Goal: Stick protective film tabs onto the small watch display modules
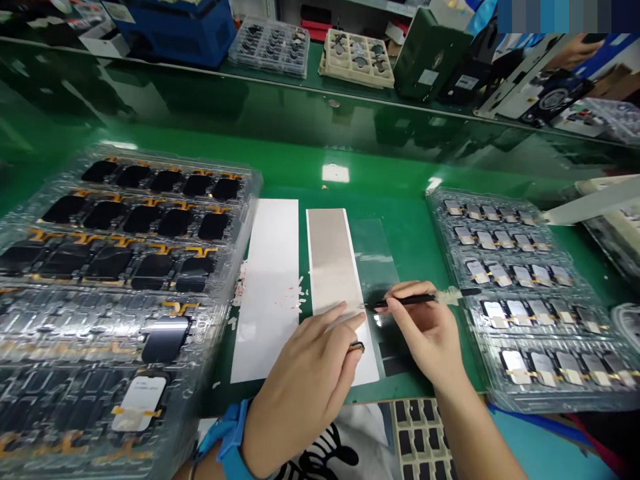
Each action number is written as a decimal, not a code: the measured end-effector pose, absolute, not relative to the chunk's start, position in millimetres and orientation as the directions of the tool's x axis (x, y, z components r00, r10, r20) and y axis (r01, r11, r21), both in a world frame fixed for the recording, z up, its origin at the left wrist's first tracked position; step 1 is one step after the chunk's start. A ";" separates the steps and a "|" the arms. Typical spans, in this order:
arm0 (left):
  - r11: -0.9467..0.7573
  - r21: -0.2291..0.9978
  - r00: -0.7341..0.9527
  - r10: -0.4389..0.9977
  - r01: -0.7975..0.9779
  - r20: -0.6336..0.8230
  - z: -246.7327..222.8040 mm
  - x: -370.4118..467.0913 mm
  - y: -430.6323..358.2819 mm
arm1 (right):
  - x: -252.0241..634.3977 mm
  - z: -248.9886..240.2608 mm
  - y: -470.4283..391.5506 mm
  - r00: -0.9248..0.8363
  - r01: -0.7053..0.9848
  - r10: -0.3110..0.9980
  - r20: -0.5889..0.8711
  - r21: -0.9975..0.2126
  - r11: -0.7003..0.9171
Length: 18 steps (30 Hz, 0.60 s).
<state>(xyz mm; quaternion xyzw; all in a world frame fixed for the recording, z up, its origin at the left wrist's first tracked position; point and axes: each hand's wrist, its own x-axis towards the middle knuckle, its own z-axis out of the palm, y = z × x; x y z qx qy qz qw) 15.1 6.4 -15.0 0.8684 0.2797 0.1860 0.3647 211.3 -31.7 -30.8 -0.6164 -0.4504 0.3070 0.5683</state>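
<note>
My left hand [313,373] lies over the lower part of a beige strip with white edges [334,257], fingers stretched out on it. A dark ring and a blue wrist strap show on that hand. In my right hand [425,333] are slim black tweezers [413,299], gripped like a pen, with pale tape wrapped around their rear part. Their tip is at the strip's right edge, close to my left fingertips. A clear film sheet [375,250] lies beside the strip, partly under my right hand. To the left is a white paper strip [273,267], with small pinkish-white scraps around it.
A large clear tray [245,193] of black screens with orange flex cables stands at left. Another clear tray [445,247] with small silver-backed screens is at right. Below the table edge is a beige tray [397,433] of dark pieces. Boxes and trays line the back shelf.
</note>
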 end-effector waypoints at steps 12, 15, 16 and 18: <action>-0.709 0.579 0.858 0.512 0.402 0.031 -17.6 18.7 3.2 | 211.0 -34.7 -34.4 0.465 0.153 0.885 -0.024 -0.982 -0.107; -0.677 0.619 0.841 0.539 0.399 0.047 -17.3 19.8 3.4 | 214.0 -33.4 -33.7 0.444 0.016 0.891 -0.099 -0.993 -0.119; -0.659 0.641 0.835 0.549 0.394 0.051 -17.5 19.9 3.6 | 215.8 -32.7 -33.6 0.451 -0.028 0.885 -0.111 -0.994 -0.110; -0.596 0.710 0.808 0.585 0.374 0.066 -18.0 19.8 3.9 | 219.4 -30.5 -33.5 0.490 -0.103 0.865 -0.105 -0.993 -0.062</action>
